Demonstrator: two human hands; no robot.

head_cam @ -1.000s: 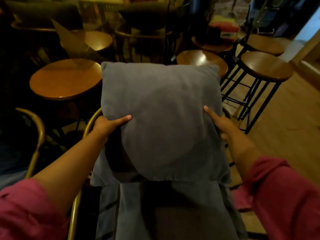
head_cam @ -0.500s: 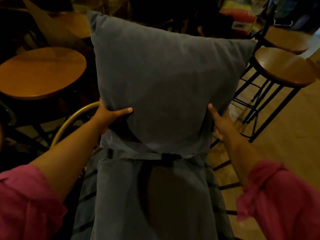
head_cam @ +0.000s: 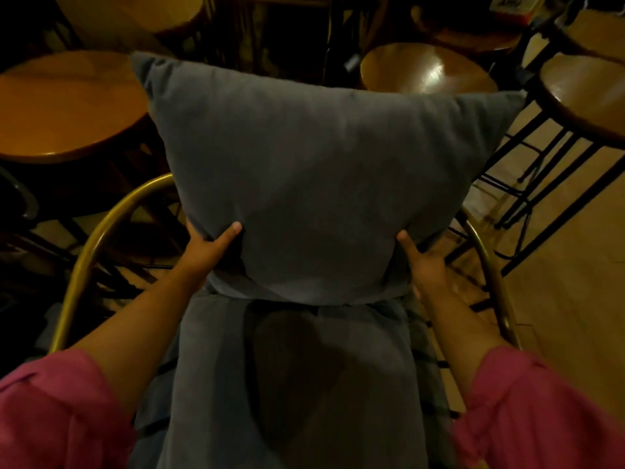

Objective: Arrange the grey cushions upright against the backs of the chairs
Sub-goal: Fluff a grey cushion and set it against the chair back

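A large grey cushion (head_cam: 314,170) stands upright at the back of a chair with a curved brass-coloured frame (head_cam: 91,245). Its lower edge rests on the chair's grey seat pad (head_cam: 291,384). My left hand (head_cam: 206,248) grips the cushion's lower left side, thumb pressed on its front. My right hand (head_cam: 422,262) holds the lower right side the same way. Both arms wear pink sleeves. The chair's back is hidden behind the cushion.
A round wooden table (head_cam: 67,106) stands to the left behind the chair. Round wooden stools on black metal legs (head_cam: 426,69) (head_cam: 585,96) stand behind and to the right. Wooden floor (head_cam: 575,282) shows on the right.
The cushion was raised from leaning on the seat and now stands lower and square on the seat pad. My hands have slid down to its bottom corners.
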